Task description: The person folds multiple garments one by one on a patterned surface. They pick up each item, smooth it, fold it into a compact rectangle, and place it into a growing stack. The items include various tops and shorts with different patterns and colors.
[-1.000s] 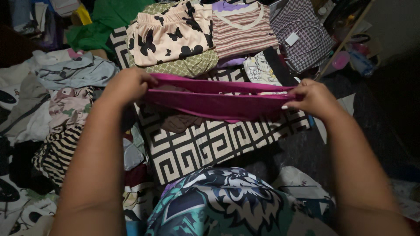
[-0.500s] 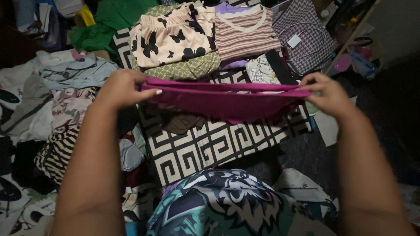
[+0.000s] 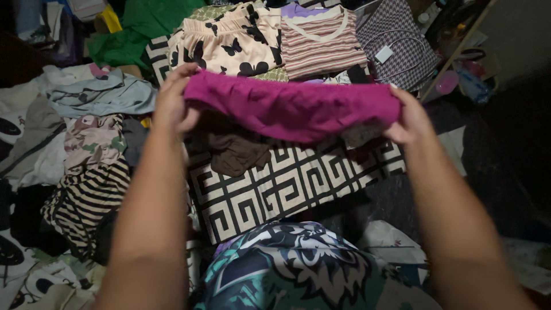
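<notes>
Magenta cloth (image 3: pixel 293 109) is pinched at its two ends by closed fingers, the left hand (image 3: pixel 174 103) and the right hand (image 3: pixel 405 117) stretching it level in the air. Below it a brown garment (image 3: pixel 232 156) is seen on a black-and-cream patterned mat (image 3: pixel 287 183), and beyond it lie a butterfly-print piece (image 3: pixel 229 49) and a striped top (image 3: pixel 318 40).

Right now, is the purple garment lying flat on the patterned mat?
No, both hands, left hand and right hand, hold the purple garment up above the patterned mat.

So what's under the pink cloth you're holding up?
Below the magenta cloth, stretched between the left hand and right hand, lie a brown garment and a black-and-cream patterned mat. The part of the mat right behind the cloth is hidden.
</notes>
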